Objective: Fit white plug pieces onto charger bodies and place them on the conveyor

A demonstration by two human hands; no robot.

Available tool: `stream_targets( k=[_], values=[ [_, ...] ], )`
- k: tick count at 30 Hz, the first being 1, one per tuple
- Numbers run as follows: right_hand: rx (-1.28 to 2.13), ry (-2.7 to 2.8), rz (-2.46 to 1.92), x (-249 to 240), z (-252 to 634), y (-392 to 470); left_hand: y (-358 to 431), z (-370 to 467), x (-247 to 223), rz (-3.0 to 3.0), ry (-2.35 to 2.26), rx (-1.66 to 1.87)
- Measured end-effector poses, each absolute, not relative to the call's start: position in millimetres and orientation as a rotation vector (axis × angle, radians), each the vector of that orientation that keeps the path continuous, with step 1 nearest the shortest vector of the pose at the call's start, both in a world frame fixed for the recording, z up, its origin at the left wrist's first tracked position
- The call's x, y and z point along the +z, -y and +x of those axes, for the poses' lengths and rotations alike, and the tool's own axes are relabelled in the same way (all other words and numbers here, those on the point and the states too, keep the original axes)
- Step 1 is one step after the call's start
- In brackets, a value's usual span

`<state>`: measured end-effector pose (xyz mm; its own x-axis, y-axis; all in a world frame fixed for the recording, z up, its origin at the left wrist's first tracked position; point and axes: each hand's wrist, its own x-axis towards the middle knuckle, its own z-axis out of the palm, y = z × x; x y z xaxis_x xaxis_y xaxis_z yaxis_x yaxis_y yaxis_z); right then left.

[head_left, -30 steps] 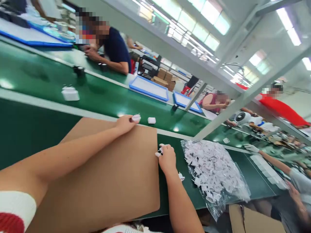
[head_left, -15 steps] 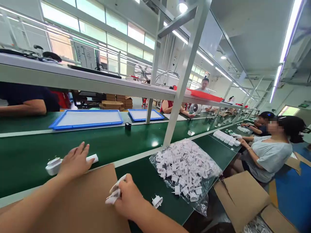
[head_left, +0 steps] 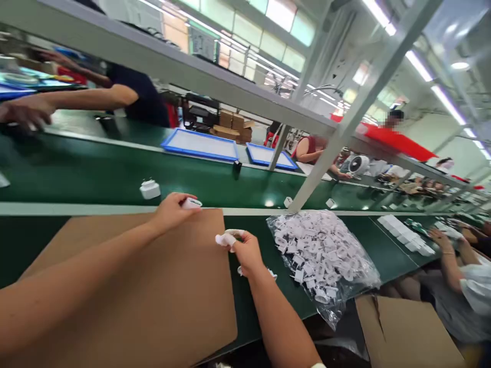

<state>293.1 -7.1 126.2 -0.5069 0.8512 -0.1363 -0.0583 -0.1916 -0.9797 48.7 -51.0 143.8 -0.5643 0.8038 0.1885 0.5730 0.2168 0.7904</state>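
Observation:
My left hand is closed around a white adapter housing, partly hidden by the fingers, above the far edge of a brown cardboard sheet. To the right, my right hand has thumb and forefinger curled together over the cardboard's right edge. White material shows at those fingertips; whether it is finger covers or a held part, I cannot tell. Beneath the right wrist lies a white plug part, mostly hidden. A white two-pin adapter stands on the green belt beyond my left hand.
A clear bag of white plug parts lies to the right, beside a slanting metal post. Blue-rimmed trays rest across the belt. An open carton stands lower right. Co-workers' arms reach in at left and right.
My left hand has gone from reaching over the belt to gripping the white housing and drawing it to the cardboard edge. The view has swung left and tilted.

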Motion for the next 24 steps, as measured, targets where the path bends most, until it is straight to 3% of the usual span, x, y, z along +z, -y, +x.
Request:
stream_targets(
  k=[6,18,24],
  values=[
    [1.874,1.416,-0.935,124.3,290.6,12.4,128.9,120.0,116.1,1.166,-1.894,1.392],
    [0.806,2.380,-0.895,118.1,300.8,20.7,147.2,117.3,92.7,1.483,-1.798,1.272],
    [1.164,2.452,-0.871,123.2,308.0,19.7,144.2,113.3,90.1,1.578,-1.759,1.251]
  ],
)
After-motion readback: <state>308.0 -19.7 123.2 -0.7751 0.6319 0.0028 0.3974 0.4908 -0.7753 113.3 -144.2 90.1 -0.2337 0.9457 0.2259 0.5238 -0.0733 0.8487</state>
